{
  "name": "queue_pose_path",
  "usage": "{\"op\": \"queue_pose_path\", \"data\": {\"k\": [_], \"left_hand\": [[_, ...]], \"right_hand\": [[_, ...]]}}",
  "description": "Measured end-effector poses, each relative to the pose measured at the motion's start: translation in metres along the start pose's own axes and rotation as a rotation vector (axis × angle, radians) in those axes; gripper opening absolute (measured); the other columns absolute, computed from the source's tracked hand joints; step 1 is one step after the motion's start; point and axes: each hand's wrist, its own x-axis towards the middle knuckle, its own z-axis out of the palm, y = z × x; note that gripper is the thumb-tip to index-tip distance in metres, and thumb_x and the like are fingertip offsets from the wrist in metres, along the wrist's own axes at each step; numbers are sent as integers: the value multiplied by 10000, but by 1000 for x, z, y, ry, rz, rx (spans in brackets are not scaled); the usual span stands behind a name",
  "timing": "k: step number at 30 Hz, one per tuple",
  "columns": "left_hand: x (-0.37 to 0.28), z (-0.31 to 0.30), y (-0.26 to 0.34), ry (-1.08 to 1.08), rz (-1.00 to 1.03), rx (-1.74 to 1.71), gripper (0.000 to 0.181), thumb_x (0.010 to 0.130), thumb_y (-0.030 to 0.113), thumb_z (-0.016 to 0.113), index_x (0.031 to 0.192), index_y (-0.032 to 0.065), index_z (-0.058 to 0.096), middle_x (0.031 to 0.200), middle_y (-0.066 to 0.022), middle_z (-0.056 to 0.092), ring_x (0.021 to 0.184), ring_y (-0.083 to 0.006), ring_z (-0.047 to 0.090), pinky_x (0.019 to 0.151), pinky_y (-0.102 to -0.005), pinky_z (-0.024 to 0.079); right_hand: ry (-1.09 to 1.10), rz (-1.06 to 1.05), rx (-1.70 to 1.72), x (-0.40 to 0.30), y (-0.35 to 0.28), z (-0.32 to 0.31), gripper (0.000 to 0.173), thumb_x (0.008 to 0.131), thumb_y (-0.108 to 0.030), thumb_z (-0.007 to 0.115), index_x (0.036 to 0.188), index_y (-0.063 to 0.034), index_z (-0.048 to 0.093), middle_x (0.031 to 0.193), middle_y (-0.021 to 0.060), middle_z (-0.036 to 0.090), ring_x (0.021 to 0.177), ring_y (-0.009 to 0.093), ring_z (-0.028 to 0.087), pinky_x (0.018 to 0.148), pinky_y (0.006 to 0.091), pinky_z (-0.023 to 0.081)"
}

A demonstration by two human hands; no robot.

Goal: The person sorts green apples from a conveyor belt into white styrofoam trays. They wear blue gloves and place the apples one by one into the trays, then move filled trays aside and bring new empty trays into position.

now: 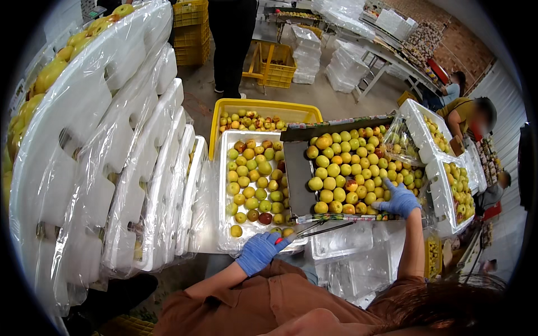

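Observation:
My right hand [398, 200], in a blue knit glove, rests with spread fingers on yellow-green jujubes [345, 170] in a tilted black-lined carton tray [299, 178]. My left hand [261, 251], gloved alike, is at the near right corner of a white foam box [224, 201], its fingers pointing right. A small red thing [278, 240] shows at its fingers; I cannot tell whether it is held. Jujubes [252, 180], some reddish brown, partly cover that box's floor. The tray overlaps the box's right side. Thin dark rods or straps [328, 227] run along the tray's near edge.
Wrapped foam boxes [138, 168] stack high at left. A yellow crate [269, 107] with jujubes stands behind the foam box. At right are filled foam boxes [441, 176] and a bent-over person [458, 113]. Another person's dark-clad legs [232, 46] stand beyond, near yellow crates [191, 33].

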Motion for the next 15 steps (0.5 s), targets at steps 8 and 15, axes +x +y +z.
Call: {"op": "queue_pose_path", "data": {"k": [8,15], "left_hand": [[-9,15,-19,119,-61,96,662,665,263,740,1301,214,562,992,-41,585,844,-249,615,670,-388,507],[-2,-4,-21,-10,-8,-39,615,797,89,581,1393,207,484,924,-63,559,831,-256,608,664,-386,512]], "right_hand": [[-40,-169,73,-7,-94,-5,1199,693,-794,622,1533,-45,208,1353,379,434,1195,488,538,1000,466,461],[49,-597,481,2,-139,4,1018,798,-573,693,1538,-70,207,1419,287,414,1272,444,474,1054,439,412]]}}
